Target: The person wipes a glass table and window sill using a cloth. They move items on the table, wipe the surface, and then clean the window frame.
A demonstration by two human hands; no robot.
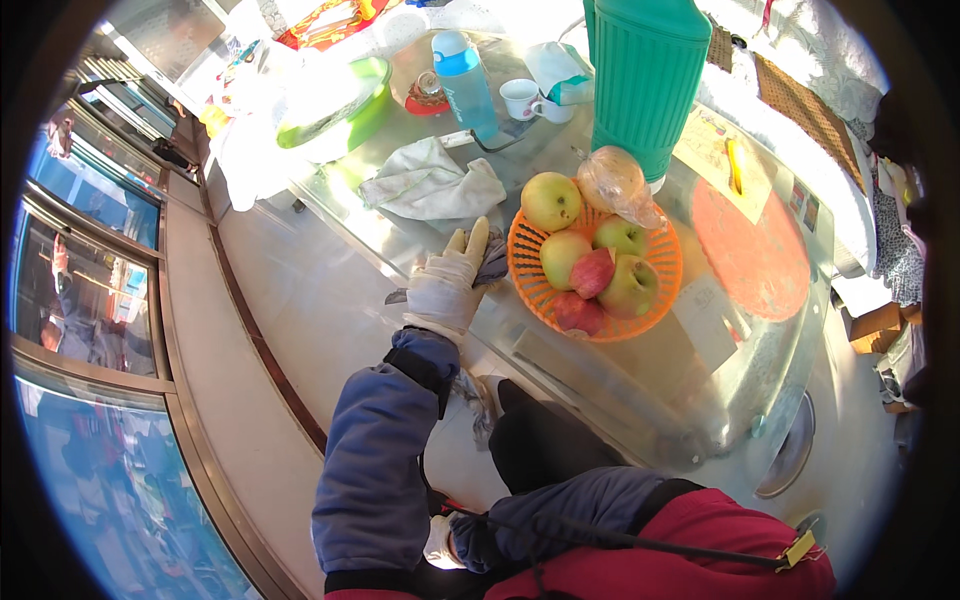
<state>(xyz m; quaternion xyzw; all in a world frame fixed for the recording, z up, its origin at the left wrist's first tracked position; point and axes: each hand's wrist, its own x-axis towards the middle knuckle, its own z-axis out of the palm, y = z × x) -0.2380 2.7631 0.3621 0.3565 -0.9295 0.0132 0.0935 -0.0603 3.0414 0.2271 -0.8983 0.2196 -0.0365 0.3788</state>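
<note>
My left hand [446, 289], in a whitish glove, lies at the near edge of the glass-topped table [540, 360]. It grips a crumpled grey cloth [493, 259], which pokes out on both sides of the hand, and two fingers stretch forward over it. Just to the right is an orange plastic basket [520, 281] with several green apples [630, 287], red fruit [592, 272] and a plastic-wrapped round fruit [611, 178]. A white cloth [435, 184] lies beyond the fingertips. My right hand [441, 544], also gloved, is low near my body; its fingers are mostly hidden.
A green thermos [646, 82] stands behind the basket. Farther back are a blue water bottle [466, 90], white cups [520, 99] and a green basin [367, 112]. Right of the basket lies a round red mat [754, 251]. Windows [94, 292] line the left side.
</note>
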